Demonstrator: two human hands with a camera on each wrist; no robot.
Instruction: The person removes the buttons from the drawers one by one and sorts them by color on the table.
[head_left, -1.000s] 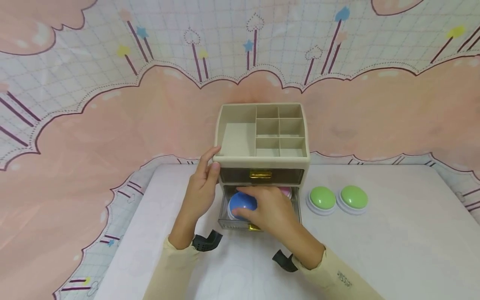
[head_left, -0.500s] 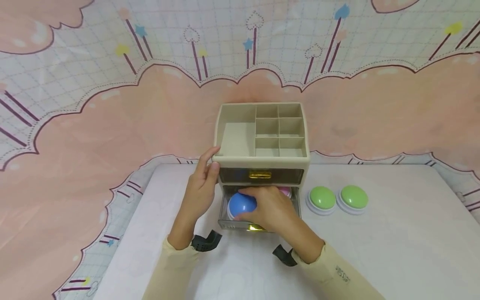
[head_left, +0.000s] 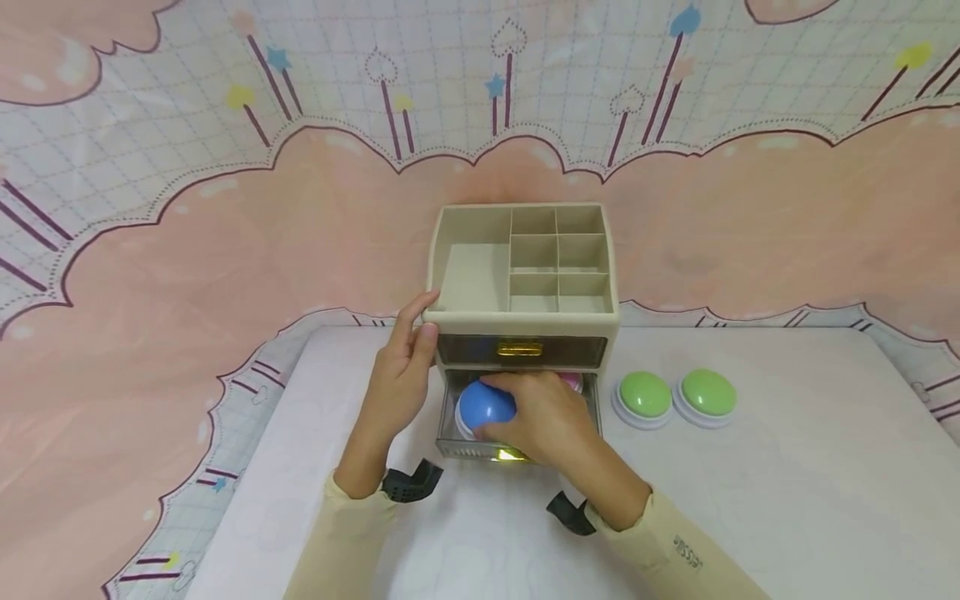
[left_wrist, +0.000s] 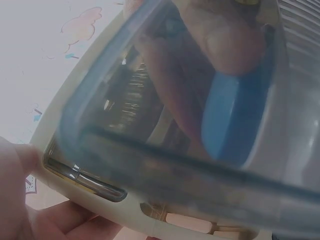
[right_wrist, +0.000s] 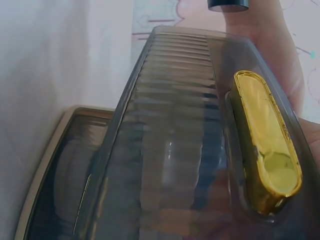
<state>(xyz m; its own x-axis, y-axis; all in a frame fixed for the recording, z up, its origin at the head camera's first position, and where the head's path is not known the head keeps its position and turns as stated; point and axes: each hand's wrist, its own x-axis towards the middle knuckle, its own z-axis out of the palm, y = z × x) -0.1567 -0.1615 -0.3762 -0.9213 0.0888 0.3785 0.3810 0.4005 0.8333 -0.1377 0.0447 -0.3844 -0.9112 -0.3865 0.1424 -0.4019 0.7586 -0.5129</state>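
A beige desk organizer [head_left: 525, 320] stands at the middle of the table's far side, its lower clear drawer [head_left: 459, 451] pulled out. My left hand [head_left: 397, 379] grips the organizer's front left corner, thumb at the front and a finger up at the rim. Inside the drawer sits a round blue-domed button [head_left: 483, 407] with a white base. My right hand [head_left: 546, 421] reaches in and holds this button between thumb and fingers. Behind that hand, part of a pink dome [head_left: 573, 382] shows. The left wrist view catches the blue dome [left_wrist: 220, 115] through the drawer wall.
Two green-domed buttons [head_left: 645, 395] lie side by side on the white table [head_left: 787, 483], right of the organizer. The upper drawer [head_left: 480, 351] is closed. A gold handle [right_wrist: 267, 135] juts from the lower drawer's front. A patterned cloth [head_left: 300, 233] hangs behind.
My right thumb has slid slightly lower along the blue button's near side. The left hand, the organizer and the drawer have stayed where they were.
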